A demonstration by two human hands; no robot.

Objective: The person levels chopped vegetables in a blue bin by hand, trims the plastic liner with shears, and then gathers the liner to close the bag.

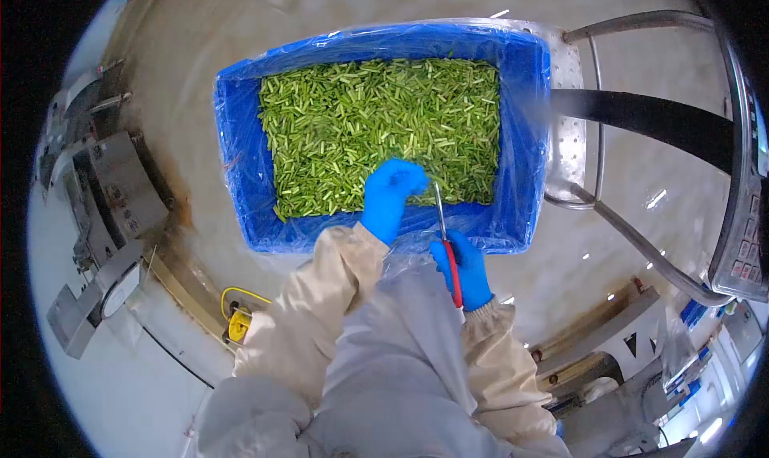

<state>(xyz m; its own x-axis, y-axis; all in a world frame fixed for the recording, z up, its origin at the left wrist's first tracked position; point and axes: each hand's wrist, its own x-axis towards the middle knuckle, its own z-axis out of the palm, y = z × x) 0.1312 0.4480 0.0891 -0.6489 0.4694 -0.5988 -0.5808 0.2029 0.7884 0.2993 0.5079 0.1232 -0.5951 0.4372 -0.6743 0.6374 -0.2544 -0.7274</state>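
Observation:
A blue crate [525, 137] lined with clear plastic holds a wide layer of short cut green vegetable stems [376, 121]. My left hand [391, 195], in a blue glove, is over the crate's near part with its fingers curled together. Whatever is between those fingers, if anything, is too small to make out. My right hand [466, 272], also gloved in blue, grips red-handled scissors [452, 270] at the crate's near edge. Their metal blades point away from me, the tips close to my left fingertips and above the stems.
Beneath the crate's right side shows a perforated metal surface [570, 141] with tubular rails [641, 246]. A control panel with buttons [745, 254] stands at far right. Metal equipment [128, 185] lines the left, with a yellow object [239, 325] near my left sleeve.

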